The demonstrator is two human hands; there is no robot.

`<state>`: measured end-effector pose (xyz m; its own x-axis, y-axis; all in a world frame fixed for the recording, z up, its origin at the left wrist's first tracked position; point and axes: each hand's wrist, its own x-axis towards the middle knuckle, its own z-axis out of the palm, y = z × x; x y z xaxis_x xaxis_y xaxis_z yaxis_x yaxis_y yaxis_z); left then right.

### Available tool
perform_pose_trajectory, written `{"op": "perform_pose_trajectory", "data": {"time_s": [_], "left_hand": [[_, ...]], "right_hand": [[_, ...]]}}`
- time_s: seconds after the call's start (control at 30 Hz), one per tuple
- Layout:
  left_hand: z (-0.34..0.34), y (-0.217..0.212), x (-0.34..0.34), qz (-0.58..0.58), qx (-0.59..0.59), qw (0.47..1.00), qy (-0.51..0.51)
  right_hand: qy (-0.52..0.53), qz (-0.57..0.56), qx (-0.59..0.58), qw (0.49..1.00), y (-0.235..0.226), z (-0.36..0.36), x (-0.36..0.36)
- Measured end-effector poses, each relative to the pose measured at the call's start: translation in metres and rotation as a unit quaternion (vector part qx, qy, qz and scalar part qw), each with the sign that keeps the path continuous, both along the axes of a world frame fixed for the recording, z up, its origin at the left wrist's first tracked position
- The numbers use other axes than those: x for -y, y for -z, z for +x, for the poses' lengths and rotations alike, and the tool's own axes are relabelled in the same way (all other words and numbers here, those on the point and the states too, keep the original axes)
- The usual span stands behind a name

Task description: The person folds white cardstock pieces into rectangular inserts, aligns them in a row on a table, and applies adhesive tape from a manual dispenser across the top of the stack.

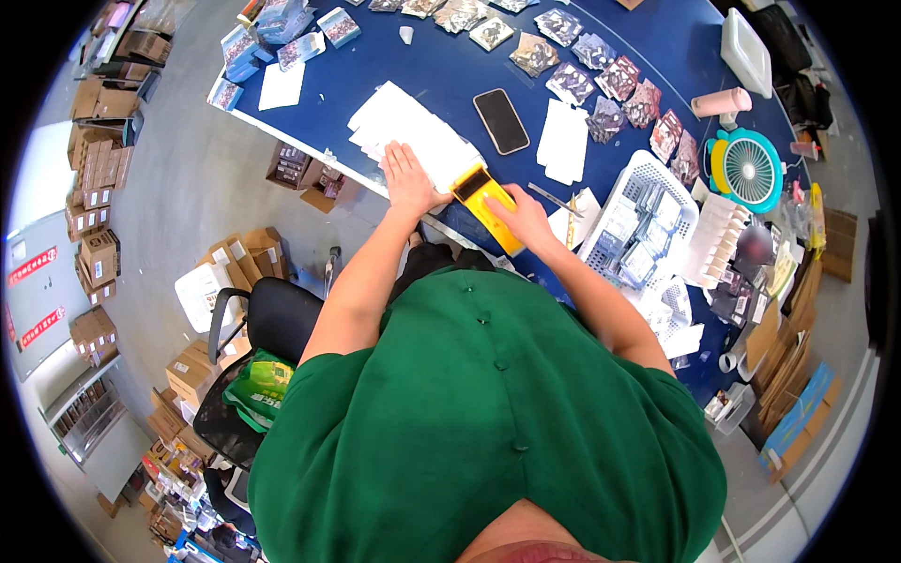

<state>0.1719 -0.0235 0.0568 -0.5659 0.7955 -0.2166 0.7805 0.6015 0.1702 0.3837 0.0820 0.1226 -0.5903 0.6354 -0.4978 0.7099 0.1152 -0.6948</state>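
Observation:
My left hand (407,180) lies flat, fingers stretched out, on a stack of white paper sheets (404,113) near the table's front edge. Its thumb points toward a yellow hand-held tool (488,214) with a dark end; its exact kind I cannot make out. My right hand (522,218) is closed around the tool's side, and the tool's dark end rests at the near corner of the sheets. Just beyond lies a black-screened phone (501,122). More white sheets (563,141) lie to the right of the phone.
Rows of small packets (571,83) cover the far right of the blue table (441,61). At right stand a white basket (648,169) of small packs, a teal fan (751,171) and a pink bottle (721,102). A black chair (282,319) and cardboard boxes (246,258) are at left.

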Motion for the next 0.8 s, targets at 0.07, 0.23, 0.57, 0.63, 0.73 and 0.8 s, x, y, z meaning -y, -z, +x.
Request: {"op": "perform_pose_trajectory", "data": {"time_s": [0.07, 0.23, 0.57, 0.63, 0.73, 0.8], "left_hand": [[0.001, 0.002, 0.002, -0.003, -0.010, 1.000, 0.006], [0.000, 0.009, 0.002, 0.014, -0.024, 0.999, 0.025], [-0.049, -0.033, -0.006, -0.145, 0.021, 0.974, 0.174], [-0.078, -0.057, -0.032, -0.113, 0.095, 0.983, 0.109], [-0.145, -0.030, -0.045, 0.098, 0.073, 0.992, 0.030], [-0.172, 0.017, -0.049, 0.188, -0.109, 0.971, 0.102]], "right_hand": [[0.021, -0.011, -0.004, 1.000, 0.010, 0.027, 0.013], [0.042, 0.004, 0.013, 0.999, 0.050, 0.042, 0.027], [0.059, 0.031, 0.105, 0.992, 0.052, 0.001, 0.016], [0.064, 0.032, 0.107, 0.992, 0.052, 0.002, 0.017], [0.066, 0.018, 0.115, 0.991, 0.048, -0.001, 0.016], [0.063, 0.010, 0.120, 0.991, 0.043, -0.003, 0.016]]}}
